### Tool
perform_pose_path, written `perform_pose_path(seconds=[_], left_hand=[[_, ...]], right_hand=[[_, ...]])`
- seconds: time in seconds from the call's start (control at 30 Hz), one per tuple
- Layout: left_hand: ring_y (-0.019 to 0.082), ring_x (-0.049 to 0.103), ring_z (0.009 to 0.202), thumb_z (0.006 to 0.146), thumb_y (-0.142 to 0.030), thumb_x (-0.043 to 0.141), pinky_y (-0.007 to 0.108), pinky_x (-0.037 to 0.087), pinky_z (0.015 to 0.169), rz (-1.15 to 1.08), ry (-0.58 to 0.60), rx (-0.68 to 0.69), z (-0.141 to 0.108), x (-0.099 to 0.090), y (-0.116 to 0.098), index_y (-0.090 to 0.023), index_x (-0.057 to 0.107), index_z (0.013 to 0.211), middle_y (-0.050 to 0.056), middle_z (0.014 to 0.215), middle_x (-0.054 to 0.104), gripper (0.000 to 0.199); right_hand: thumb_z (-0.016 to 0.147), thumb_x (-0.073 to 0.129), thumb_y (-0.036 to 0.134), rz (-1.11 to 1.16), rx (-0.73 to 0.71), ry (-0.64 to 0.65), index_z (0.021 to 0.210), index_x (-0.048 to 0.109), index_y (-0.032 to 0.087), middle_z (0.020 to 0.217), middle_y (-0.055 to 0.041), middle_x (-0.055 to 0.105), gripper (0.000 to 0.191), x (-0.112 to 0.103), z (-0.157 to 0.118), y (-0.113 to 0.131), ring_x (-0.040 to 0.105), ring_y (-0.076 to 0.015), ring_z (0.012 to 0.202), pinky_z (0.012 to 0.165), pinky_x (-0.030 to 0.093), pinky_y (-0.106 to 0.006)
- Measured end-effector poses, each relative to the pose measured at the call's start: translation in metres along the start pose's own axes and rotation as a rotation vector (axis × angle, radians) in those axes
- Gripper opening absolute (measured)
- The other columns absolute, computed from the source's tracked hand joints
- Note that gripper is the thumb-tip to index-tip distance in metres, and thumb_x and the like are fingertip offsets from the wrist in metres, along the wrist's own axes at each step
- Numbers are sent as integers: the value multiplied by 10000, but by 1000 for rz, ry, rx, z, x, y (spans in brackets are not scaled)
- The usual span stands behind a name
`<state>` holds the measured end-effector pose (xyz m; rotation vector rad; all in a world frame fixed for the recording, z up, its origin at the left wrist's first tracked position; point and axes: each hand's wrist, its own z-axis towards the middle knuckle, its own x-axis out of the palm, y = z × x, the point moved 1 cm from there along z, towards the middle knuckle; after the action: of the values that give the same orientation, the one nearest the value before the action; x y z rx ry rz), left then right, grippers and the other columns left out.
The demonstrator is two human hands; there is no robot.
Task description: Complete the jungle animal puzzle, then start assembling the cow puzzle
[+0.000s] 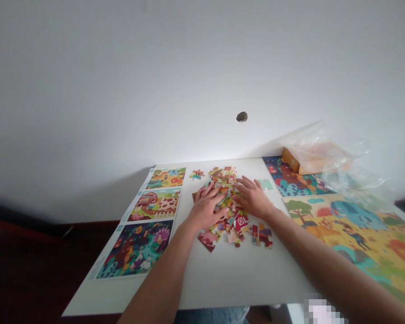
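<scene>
One pale wall (148, 76) rises beyond two bare hands at a white table (232, 279), its near edge on the wearer's side of the grip. To the right of the hands lies a yellow safari picture (361, 234) with a blue elephant, partly behind the right forearm; farther out on that side, a dark forest picture (275, 167) sits partly under clear plastic wrap (351, 180) and an orange box (290, 159). Left of the left hand, a sheet (125, 217) carries three printed scenes: safari, farmyard and night forest. The left hand (207, 209) and right hand (254, 198) are palm down, fingers spread and unclenched, grasping nothing that shows; whether a piece is pinned beneath either palm cannot be told. A heap of puzzle pieces (241, 220) lies under and between them, spilling past the fingertips toward the wall and back toward the wearer. A dark hole (242, 117) marks the wall ahead of the hands. A pale green card (266, 184) lies just right of the right fingers. One loose piece (197, 174) rests beyond the left fingertips, apart from the heap.
</scene>
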<state>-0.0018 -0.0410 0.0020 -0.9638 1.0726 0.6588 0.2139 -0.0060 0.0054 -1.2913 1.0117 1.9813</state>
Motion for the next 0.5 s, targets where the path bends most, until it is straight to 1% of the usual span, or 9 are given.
perform_pose_path(seconds=[0.1,0.17,0.33,0.43,0.5], left_hand=[[333,174,1505,929,-550,469,624,144,1183,46,-11,-14,2,4,-2,-346,430,1472,20,1611,297,580],[344,148,1509,937,-558,439,643,127,1176,75,-20,-22,3,8,-2,-344,386,1496,20,1624,263,601],[338,110,1517,946,-562,410,649,108,1175,107,-37,-23,7,14,-3,-348,342,1516,16,1634,235,612],[346,130,1513,943,-568,413,658,128,1165,89,-35,-37,7,11,-4,-333,356,1512,29,1623,265,618],[335,175,1504,947,-525,428,631,152,1175,57,-97,-35,4,3,-6,-297,383,1502,44,1599,327,602]], right_hand=[[1003,361,509,-2,-39,81,1483,421,260,1581,-92,346,544,5,0,6,242,-340,1474,1134,190,-667],[1019,290,501,-16,-34,100,1522,356,244,1605,-85,294,569,9,1,9,227,-344,1479,1142,181,-666],[1029,224,489,-62,-25,119,1545,308,241,1625,-72,236,579,13,2,8,185,-340,1492,1156,173,-648],[1029,206,484,-90,-43,178,1571,230,228,1639,-83,170,599,11,8,7,145,-347,1501,1141,163,-683],[1026,203,495,-116,-48,241,1579,189,237,1647,-77,123,610,8,13,8,109,-358,1504,1127,125,-721]])
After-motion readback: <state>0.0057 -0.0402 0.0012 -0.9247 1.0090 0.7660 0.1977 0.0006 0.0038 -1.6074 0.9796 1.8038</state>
